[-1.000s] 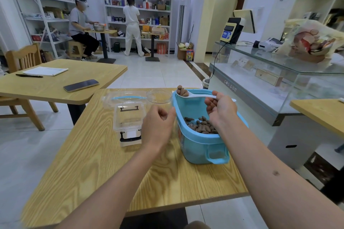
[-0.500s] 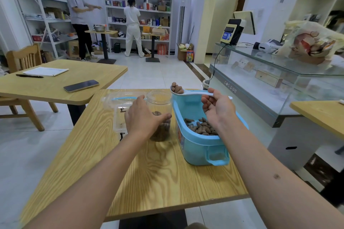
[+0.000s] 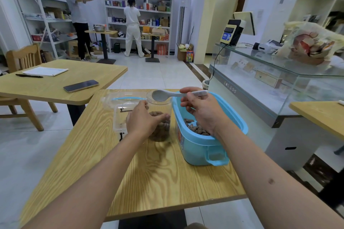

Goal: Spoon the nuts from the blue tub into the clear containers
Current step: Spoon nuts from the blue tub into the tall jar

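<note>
A blue tub (image 3: 201, 147) stands on the wooden table (image 3: 158, 182), with brown nuts (image 3: 195, 127) in its bottom. Just left of it is a clear round jar (image 3: 160, 117), roughly half full of nuts. My left hand (image 3: 143, 121) grips the jar's side. My right hand (image 3: 201, 111), above the tub, holds a white spoon (image 3: 167, 95) by its handle. The spoon's bowl is tipped over the jar's mouth and looks empty.
A clear rectangular container (image 3: 120, 117) with a black latch and a clear lid (image 3: 121, 99) with a blue seal lie left of the jar. A second table (image 3: 55, 87) with a phone (image 3: 81, 86) is to the left. A glass counter (image 3: 279, 83) runs along the right.
My left hand took hold of the jar and stood it beside the tub. My right hand swung the loaded spoon left over the jar and tipped it; the nuts have left the spoon.
</note>
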